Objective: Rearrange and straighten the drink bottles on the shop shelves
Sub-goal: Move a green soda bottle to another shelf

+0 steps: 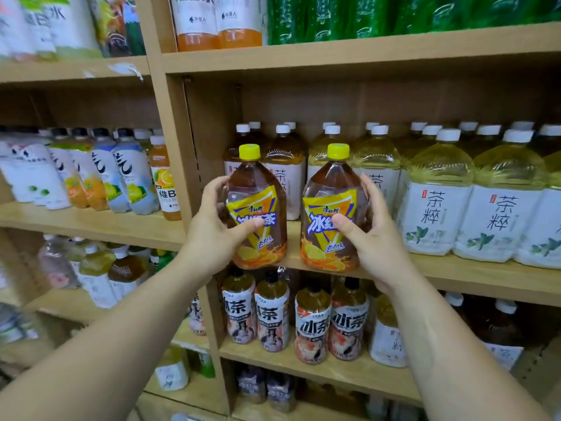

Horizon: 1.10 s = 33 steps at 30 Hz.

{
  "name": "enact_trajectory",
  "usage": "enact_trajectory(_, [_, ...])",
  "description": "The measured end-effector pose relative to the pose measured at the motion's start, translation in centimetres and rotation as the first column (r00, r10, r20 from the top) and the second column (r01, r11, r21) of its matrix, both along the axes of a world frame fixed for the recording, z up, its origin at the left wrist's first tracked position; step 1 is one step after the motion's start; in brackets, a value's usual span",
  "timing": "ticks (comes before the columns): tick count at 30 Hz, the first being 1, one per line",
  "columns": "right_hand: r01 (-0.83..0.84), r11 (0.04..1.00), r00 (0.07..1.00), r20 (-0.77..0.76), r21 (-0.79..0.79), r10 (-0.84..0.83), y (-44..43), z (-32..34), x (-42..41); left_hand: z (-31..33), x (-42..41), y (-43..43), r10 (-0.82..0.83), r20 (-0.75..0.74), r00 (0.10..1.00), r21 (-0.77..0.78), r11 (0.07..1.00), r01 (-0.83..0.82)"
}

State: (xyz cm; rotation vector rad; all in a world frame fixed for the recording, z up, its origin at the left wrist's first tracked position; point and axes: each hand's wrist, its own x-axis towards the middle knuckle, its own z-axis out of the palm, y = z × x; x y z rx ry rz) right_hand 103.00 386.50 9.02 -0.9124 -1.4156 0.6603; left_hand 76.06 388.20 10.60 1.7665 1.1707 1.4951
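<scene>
Our left thumb (252, 227) presses across the yellow label of the left iced-tea bottle (258, 205), and our left fingers (217, 182) curl round its far side, so our left hand (212, 229) grasps that bottle by the body. Our right thumb (343, 223) lies on the label of the right iced-tea bottle (326, 205), with our right fingers (368, 189) curled round its other side. Our right hand (375, 238) grasps it in the same way.

Both bottles are upright, hold brown tea, carry yellow caps and face us with their labels. They are side by side with a gap between them, their bases at the front edge of the shelf board (455, 270). We cannot tell whether they rest on it or are held just clear of it.

Further back on the same shelf board stand rows of white-capped bottles. The brown tea bottles (285, 161) are directly behind the two we hold, and the pale yellow tea bottles (437, 208) are to the right along the board. Below the shelf board stand smaller dark-capped bottles (312, 326). Above it, on the next board up, are orange drinks (218, 36) and green bottles (364, 19). Left of the shelf board, past the wooden upright (179, 141), slimmer fruit-drink bottles (121, 177) stand in a row.
</scene>
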Motion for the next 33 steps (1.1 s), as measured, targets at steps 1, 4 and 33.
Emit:
enact_trajectory(1, [-0.008, 1.000, 1.000, -0.021, 0.008, 0.008, -0.7, -0.2, 0.1, -0.3, -0.5, -0.9, -0.016, 0.017, 1.000, 0.003, 1.000, 0.016])
enact_trajectory(4, [-0.011, 0.999, 0.999, -0.053, 0.049, 0.013, -3.4, -1.0, -0.1, -1.4, -2.4, -3.3, -0.075, 0.095, 0.993, -0.011, 0.997, 0.076])
enact_trajectory(33, [0.232, 0.793, 0.906, -0.171, -0.563, -0.386, -19.9, -33.9, -3.8, -34.5, -4.0, -9.1, -0.428, 0.199, 0.881, -0.426, 0.772, 0.471])
